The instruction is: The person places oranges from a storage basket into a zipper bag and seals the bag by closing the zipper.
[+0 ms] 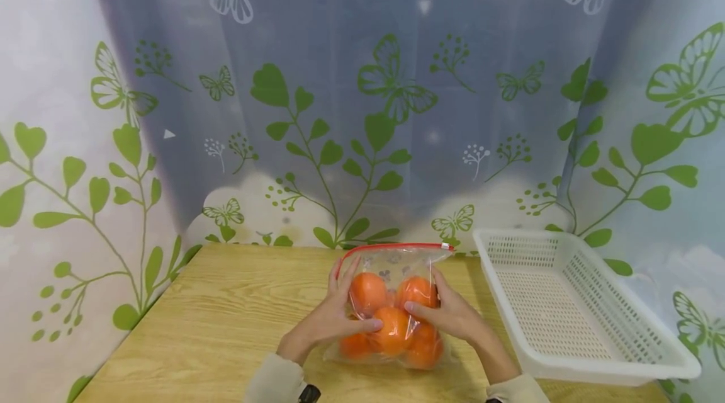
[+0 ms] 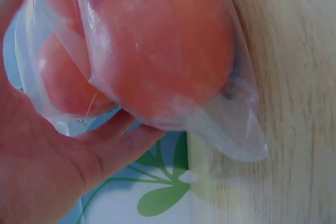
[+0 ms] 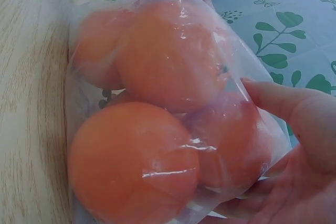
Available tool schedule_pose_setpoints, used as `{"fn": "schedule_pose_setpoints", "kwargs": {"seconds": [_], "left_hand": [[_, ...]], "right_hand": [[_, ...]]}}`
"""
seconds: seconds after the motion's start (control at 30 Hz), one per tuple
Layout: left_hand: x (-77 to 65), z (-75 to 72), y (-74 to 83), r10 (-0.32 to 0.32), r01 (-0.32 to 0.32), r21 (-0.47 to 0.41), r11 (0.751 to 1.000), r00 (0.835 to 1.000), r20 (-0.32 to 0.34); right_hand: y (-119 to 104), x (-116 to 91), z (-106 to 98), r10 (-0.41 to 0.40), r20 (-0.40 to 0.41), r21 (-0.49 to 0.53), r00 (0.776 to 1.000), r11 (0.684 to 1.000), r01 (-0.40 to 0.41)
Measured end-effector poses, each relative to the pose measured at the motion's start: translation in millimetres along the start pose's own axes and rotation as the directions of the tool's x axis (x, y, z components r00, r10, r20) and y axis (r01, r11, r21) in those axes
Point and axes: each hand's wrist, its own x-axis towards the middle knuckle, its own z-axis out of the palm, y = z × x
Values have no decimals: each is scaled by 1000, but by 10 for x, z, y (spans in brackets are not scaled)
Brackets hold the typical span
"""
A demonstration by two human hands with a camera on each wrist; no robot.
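A clear zip bag (image 1: 391, 263) with several oranges (image 1: 392, 331) inside stands upright on the wooden table. Its red zip strip (image 1: 391, 245) runs along the top, and a white slider (image 1: 446, 246) sits at the right end. My left hand (image 1: 331, 315) grips the bag's left side, thumb across the front over a lower orange. On the opposite side my right hand (image 1: 455, 313) holds the bag, its thumb on the front by an upper orange. In the right wrist view, the right hand's fingers (image 3: 252, 208) pass behind the plastic and are partly hidden.
To the right of the bag is a white plastic basket (image 1: 549, 308) with slotted walls and bottom. The wooden table (image 1: 226, 315) ends at the back against a curtain (image 1: 340, 138) printed with butterflies and leaves, which also covers both sides.
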Motion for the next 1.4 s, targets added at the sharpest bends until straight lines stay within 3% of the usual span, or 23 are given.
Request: {"fn": "schedule_pose_setpoints", "kwargs": {"seconds": [0.33,0.53,0.8,0.93,1.1,1.2,1.3,1.4], "left_hand": [[-25,-8,52,-2,5,76,997,999,-35],[-40,-24,110,-16,21,114,993,999,-48],[-39,-45,117,-19,26,80,996,996,-85],[-18,-50,99,-61,69,69,995,992,-110],[-46,-68,144,-99,109,93,990,989,-110],[-100,-75,248,-97,119,167,979,986,-135],[-143,-49,385,-66,113,285,952,983,-169],[-169,4,515,-45,96,377,921,989,-143]], "right_hand": [[-48,-1,42,-22,-6,17,1000,1000,23],[-71,-14,64,25,35,63,999,998,-27],[-74,-21,127,121,17,93,992,988,-122],[-57,13,158,125,-54,52,991,991,-122],[-42,42,179,71,-126,-55,990,995,-78],[-38,40,187,8,-138,-151,990,988,-29],[-30,36,197,-47,-142,-236,989,972,12],[-28,31,207,-58,-139,-279,989,960,17]]}}
